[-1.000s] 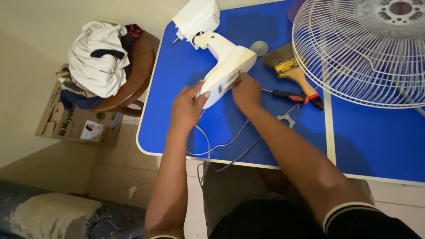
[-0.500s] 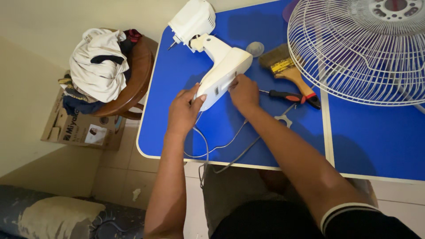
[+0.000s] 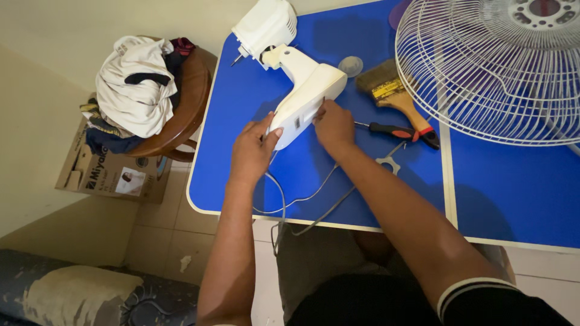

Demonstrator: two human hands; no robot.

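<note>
Tabletop (image 3: 507, 199), blue with a pale edge, fills most of the view and carries everything at hand. Over its far right corner lies a white wire fan guard (image 3: 495, 66), its rim overlapping the bristles of a paintbrush (image 3: 389, 90). Left of the guard, the white fan body (image 3: 302, 90) lies tilted across the blue surface, motor head toward the far edge and base toward the person. Both forearms reach in from below. The left hand (image 3: 251, 151) grips the near end of the base, fingers curled around its lower corner and thumb on top. The right hand (image 3: 334, 125) presses against the base's right side, fingers closed on its edge; I cannot tell if they pinch anything small. A grey cord (image 3: 302, 199) trails from the base and over the near edge. Just right of the right hand lie a screwdriver (image 3: 399, 131) with a red and black handle and a small metal bracket (image 3: 389, 162). A small clear disc (image 3: 350, 63) sits beside the brush. Off the left side, a wooden chair (image 3: 187, 102) holds piled clothes (image 3: 136, 84), above a cardboard box (image 3: 109, 172).
</note>
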